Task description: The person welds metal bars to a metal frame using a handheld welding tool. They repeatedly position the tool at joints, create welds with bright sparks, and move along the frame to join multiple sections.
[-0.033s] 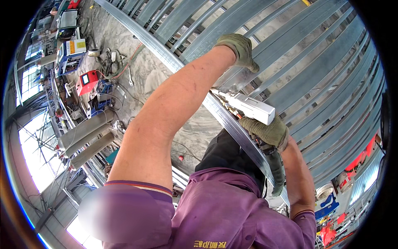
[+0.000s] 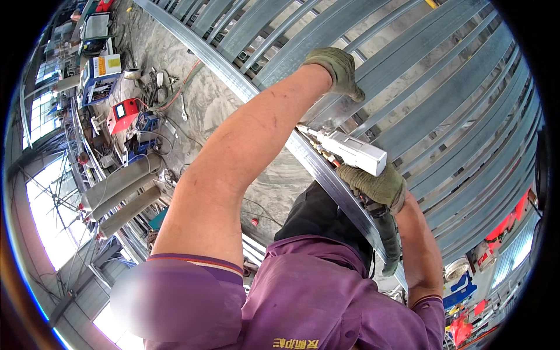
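My left hand point(image 2: 338, 71), in an olive work glove, lies on a wide grey metal slat point(image 2: 312, 55) of a large slatted frame. Its fingers curl down over the metal, partly hidden by the back of the glove. Lower right, my gloved right hand point(image 2: 376, 185) is wrapped round the grip of a boxy white-silver welding gun point(image 2: 354, 153). The gun's narrow nozzle points up and left, close to the frame's long edge rail point(image 2: 318, 164) below my left forearm. From my right hand a dark sleeved hose point(image 2: 387, 242) hangs toward my body.
Metal slats fill the upper right. On the concrete floor point(image 2: 219, 96) at left lie a wrench point(image 2: 184, 108), cables and a red machine with a screen point(image 2: 122, 116). Grey cylinders point(image 2: 122, 184) lie lower left. Red and blue items stand at far right.
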Demonstrator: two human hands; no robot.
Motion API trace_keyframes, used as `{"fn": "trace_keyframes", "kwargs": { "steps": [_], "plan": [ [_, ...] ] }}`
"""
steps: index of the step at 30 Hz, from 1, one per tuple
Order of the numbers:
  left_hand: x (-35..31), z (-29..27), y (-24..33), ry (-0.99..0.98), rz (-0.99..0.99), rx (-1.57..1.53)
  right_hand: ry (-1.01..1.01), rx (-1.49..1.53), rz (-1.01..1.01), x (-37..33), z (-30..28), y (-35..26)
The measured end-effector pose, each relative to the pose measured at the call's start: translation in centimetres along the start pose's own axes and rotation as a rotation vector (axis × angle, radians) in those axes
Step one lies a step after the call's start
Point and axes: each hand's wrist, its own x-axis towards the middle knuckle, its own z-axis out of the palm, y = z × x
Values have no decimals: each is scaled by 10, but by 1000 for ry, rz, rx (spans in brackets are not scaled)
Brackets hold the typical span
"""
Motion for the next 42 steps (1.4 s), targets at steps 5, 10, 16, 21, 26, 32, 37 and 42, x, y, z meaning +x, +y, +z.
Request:
{"fn": "trace_keyframes", "kwargs": {
  "steps": [5, 10, 16, 21, 26, 32, 37, 42],
  "plan": [
    [-1, 2, 0, 38, -12, -9, 61, -102, -157, 2, 3, 8],
    [-4, -1, 3, 42, -22, -25, 16, -62, -86, 1, 0, 7],
    [-5, -1, 3, 36, -22, -15, -18, -66, -26, 0, -1, 2],
    [-6, -2, 3, 34, -21, -14, -6, -78, -22, 0, -1, 4],
    [-8, -3, 4, 38, -27, -23, -23, -27, -50, 0, -3, 5],
    [-7, -6, 5, -19, -42, -2, -37, -61, 24, -3, -4, -7],
    [-5, 0, 1, 49, -22, -16, -36, -50, 57, -2, -5, 0],
    [-6, -4, 4, 10, -36, -21, 3, -81, 17, -4, -3, 10]
  ]
}}
